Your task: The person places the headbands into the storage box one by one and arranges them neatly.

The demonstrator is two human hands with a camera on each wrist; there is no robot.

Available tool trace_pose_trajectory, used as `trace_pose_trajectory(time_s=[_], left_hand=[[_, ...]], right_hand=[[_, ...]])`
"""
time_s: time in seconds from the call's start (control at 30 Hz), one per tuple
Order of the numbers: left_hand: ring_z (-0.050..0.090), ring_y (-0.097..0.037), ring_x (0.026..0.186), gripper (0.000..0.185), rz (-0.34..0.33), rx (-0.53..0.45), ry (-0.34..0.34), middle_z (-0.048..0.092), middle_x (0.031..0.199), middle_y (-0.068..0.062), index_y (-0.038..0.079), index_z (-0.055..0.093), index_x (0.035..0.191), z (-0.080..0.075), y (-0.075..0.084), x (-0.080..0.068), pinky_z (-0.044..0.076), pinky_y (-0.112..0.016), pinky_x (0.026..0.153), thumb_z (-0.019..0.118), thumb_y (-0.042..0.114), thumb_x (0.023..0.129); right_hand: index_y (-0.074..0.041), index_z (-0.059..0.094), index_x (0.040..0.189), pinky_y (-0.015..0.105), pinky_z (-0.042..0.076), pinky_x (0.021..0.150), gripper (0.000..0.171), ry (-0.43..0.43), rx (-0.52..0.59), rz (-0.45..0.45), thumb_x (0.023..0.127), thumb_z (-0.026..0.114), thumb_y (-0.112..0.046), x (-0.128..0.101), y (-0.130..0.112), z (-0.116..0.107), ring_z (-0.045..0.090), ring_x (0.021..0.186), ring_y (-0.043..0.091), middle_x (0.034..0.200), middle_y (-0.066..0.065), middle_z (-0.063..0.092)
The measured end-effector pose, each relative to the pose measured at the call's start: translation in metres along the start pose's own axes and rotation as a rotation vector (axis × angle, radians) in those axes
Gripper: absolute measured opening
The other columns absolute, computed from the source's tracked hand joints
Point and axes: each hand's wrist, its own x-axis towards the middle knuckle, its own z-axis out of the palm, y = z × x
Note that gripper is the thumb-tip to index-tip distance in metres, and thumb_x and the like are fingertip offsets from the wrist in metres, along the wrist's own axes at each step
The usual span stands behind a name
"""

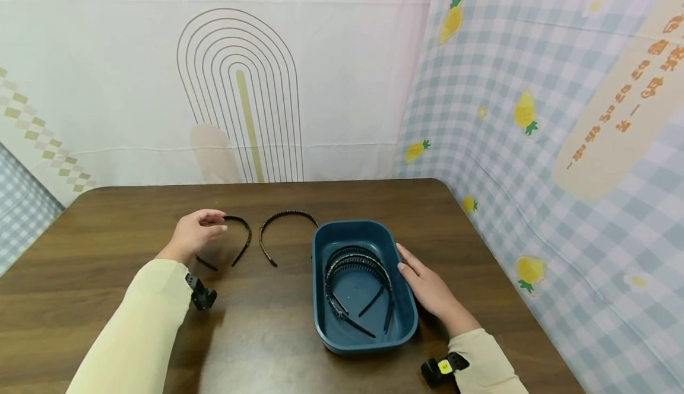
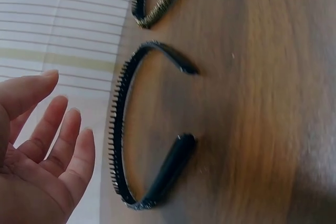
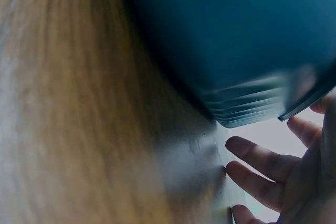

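Left hand spread, hovering by black headband on surface; right hand flat against blue bin. Pickup step; next likely needs pinch on band.

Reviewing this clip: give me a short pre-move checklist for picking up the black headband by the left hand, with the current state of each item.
1. Left hand free to grasp: ok, fingers open and holding nothing in the left wrist view.
2. Black headband reachable: ok, it lies flat on the table just past the fingertips.
3. Headband clear of the beaded headband: ok, the two lie apart.
4. Blue bin steadied: ok, right hand rests against its side.
5. Room in the bin: ok, several headbands inside, floor partly bare.
6. Firm contact of right fingers on the bin: cannot tell, wrist view is blurred.
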Motion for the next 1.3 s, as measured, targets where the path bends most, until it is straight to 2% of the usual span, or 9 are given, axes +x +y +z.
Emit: trace_pose_trajectory(time_s=[0.13, 0.23, 0.4, 0.5, 0.77, 1.07, 1.3], left_hand=[[0.060, -0.031, 0.103, 0.040, 0.017, 0.081, 0.043, 0.056, 0.123, -0.032, -0.012, 0.053, 0.126, -0.004, -0.006, 0.001, 0.050, -0.020, 0.074, 0.063, 0.008, 0.092], [0.056, -0.041, 0.109, 0.038, 0.029, 0.127, 0.077, 0.057, 0.122, -0.032, -0.012, 0.055, 0.124, -0.006, -0.010, 0.001, 0.049, -0.023, 0.075, 0.064, 0.006, 0.091], [0.053, -0.045, 0.112, 0.037, 0.023, 0.178, 0.095, 0.055, 0.123, -0.033, -0.011, 0.055, 0.124, -0.010, -0.016, 0.000, 0.049, -0.046, 0.086, 0.062, 0.006, 0.092], [0.051, -0.046, 0.114, 0.038, 0.011, 0.192, 0.083, 0.053, 0.126, -0.033, -0.011, 0.053, 0.127, -0.013, -0.019, 0.000, 0.047, -0.053, 0.090, 0.061, 0.006, 0.093], [0.050, -0.047, 0.113, 0.039, -0.004, 0.215, 0.085, 0.052, 0.126, -0.034, -0.012, 0.052, 0.128, -0.016, -0.029, 0.002, 0.047, -0.053, 0.087, 0.060, 0.004, 0.093], [0.045, -0.049, 0.120, 0.045, -0.117, 0.177, 0.083, 0.044, 0.135, -0.035, -0.011, 0.045, 0.134, -0.019, -0.036, 0.001, 0.045, -0.056, 0.092, 0.059, 0.006, 0.095], [0.042, -0.052, 0.122, 0.048, -0.149, 0.192, 0.047, 0.042, 0.135, -0.037, -0.013, 0.042, 0.136, -0.022, -0.039, 0.001, 0.042, -0.057, 0.095, 0.057, 0.005, 0.094]], right_hand=[[-0.032, 0.021, 0.155, 0.065, 0.022, 0.108, 0.056, 0.005, -0.007, -0.002, 0.103, 0.032, -0.050, 0.000, 0.000, 0.000, 0.027, 0.141, 0.038, 0.158, 0.005, 0.026], [-0.033, 0.021, 0.155, 0.065, 0.022, 0.108, 0.056, 0.004, -0.008, -0.003, 0.103, 0.031, -0.050, 0.000, 0.000, 0.000, 0.027, 0.141, 0.038, 0.158, 0.005, 0.026], [-0.034, 0.021, 0.154, 0.065, 0.023, 0.108, 0.055, 0.004, -0.001, -0.004, 0.103, 0.032, -0.051, 0.000, 0.001, 0.001, 0.027, 0.141, 0.037, 0.158, 0.004, 0.026], [-0.034, 0.021, 0.154, 0.064, 0.023, 0.109, 0.055, 0.003, 0.008, -0.007, 0.103, 0.033, -0.050, 0.000, 0.001, 0.001, 0.026, 0.142, 0.037, 0.158, 0.004, 0.025], [-0.033, 0.021, 0.154, 0.063, 0.023, 0.109, 0.056, 0.008, 0.004, -0.012, 0.102, 0.033, -0.051, -0.001, 0.001, 0.001, 0.026, 0.142, 0.036, 0.158, 0.003, 0.025], [-0.032, 0.021, 0.154, 0.063, 0.024, 0.109, 0.056, 0.013, -0.003, -0.015, 0.103, 0.033, -0.050, -0.001, 0.001, 0.000, 0.027, 0.141, 0.037, 0.158, 0.003, 0.025], [-0.033, 0.022, 0.154, 0.062, 0.024, 0.109, 0.055, 0.008, 0.002, -0.010, 0.103, 0.034, -0.049, 0.000, 0.001, 0.001, 0.026, 0.142, 0.036, 0.158, 0.003, 0.025]])
